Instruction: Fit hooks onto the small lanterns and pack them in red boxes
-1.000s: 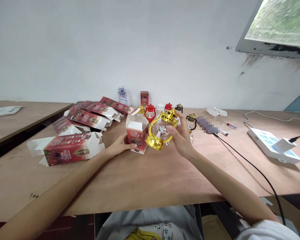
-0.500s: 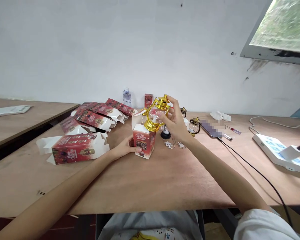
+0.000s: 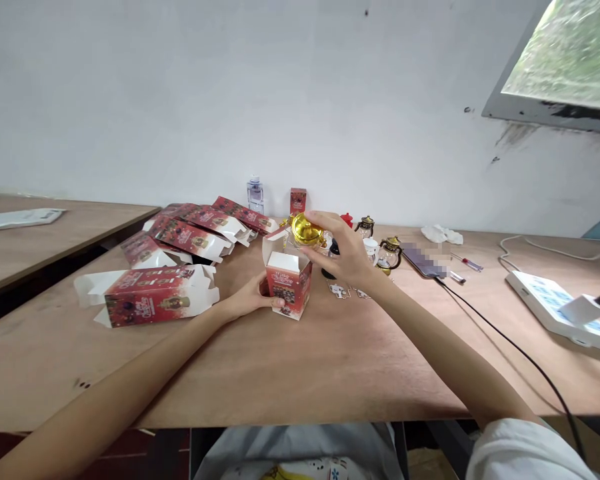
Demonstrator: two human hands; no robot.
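Note:
A small red printed box (image 3: 287, 283) stands upright near the middle of the wooden table (image 3: 300, 360), its white top flaps open. My left hand (image 3: 247, 298) grips the box's lower left side. My right hand (image 3: 344, 252) is closed on a gold toy lantern (image 3: 305, 230), which sits low in the box mouth with only its gold top showing. Just behind my right hand stand a few more small lanterns (image 3: 387, 250) in red, black and gold.
Several flat and half-folded red boxes (image 3: 157, 297) lie to the left. A small bottle (image 3: 254, 193) and a red box (image 3: 297, 200) stand by the wall. A phone (image 3: 420, 259) with a black cable, a screwdriver (image 3: 464, 261), a white power strip (image 3: 555, 303) and crumpled tissue (image 3: 443, 233) lie right.
My right hand turned the gold lantern upright, carried it left over the box and lowered it into the open top. My left hand stayed on the box.

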